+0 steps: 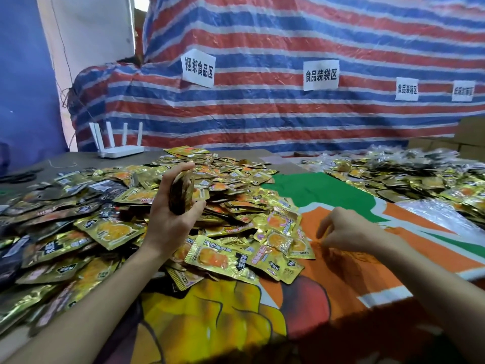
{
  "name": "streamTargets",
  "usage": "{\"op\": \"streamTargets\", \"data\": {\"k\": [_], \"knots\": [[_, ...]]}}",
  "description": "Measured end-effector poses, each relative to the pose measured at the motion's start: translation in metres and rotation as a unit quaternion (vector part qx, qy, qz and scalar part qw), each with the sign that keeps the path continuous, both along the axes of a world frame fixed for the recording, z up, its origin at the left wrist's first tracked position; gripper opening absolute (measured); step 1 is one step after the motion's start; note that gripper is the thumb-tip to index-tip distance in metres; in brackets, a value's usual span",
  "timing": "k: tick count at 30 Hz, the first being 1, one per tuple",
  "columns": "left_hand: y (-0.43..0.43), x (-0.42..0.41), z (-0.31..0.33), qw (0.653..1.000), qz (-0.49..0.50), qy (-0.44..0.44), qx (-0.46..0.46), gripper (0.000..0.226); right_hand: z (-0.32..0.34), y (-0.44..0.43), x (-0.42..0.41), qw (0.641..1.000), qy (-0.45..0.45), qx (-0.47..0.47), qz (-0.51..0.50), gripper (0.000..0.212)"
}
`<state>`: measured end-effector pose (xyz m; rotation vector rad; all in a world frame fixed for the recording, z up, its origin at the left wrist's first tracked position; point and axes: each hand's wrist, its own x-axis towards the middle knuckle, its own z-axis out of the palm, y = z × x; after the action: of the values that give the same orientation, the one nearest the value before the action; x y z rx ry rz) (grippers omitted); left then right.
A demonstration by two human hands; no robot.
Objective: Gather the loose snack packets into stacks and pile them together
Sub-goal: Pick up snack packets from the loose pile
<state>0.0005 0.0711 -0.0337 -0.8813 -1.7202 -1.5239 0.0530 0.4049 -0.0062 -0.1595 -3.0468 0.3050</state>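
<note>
A big heap of loose gold snack packets (215, 222) covers the table's left and middle. My left hand (170, 216) is raised above the heap and grips an upright stack of packets (181, 192) between thumb and fingers. My right hand (349, 232) is to the right of the heap, its bent fingertips down on the orange cloth (354, 279), where thin looped strands like rubber bands (349, 254) lie. Whether it pinches one of them is not visible.
A second spread of gold packets (409, 179) lies at the far right beside clear plastic bags (441, 216). A white router (119, 151) stands at the back left. A striped tarp (262, 109) with paper labels hangs behind the table.
</note>
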Motion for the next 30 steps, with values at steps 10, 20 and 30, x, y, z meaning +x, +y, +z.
{"op": "streamTargets", "data": {"k": [10,20,30], "knots": [[-0.003,0.011,0.008,0.996,0.002,-0.050,0.079,0.060,-0.001,-0.002,-0.013,0.998,0.007,0.064,-0.005,0.010],[-0.006,0.009,0.016,0.946,-0.089,-0.255,0.177,0.054,0.031,-0.025,-0.016,0.977,0.126,-0.161,0.053,0.013],[-0.015,0.011,0.025,0.831,-0.249,-0.476,0.143,0.039,0.030,-0.178,-0.061,0.882,0.232,-0.348,0.216,0.009]]}}
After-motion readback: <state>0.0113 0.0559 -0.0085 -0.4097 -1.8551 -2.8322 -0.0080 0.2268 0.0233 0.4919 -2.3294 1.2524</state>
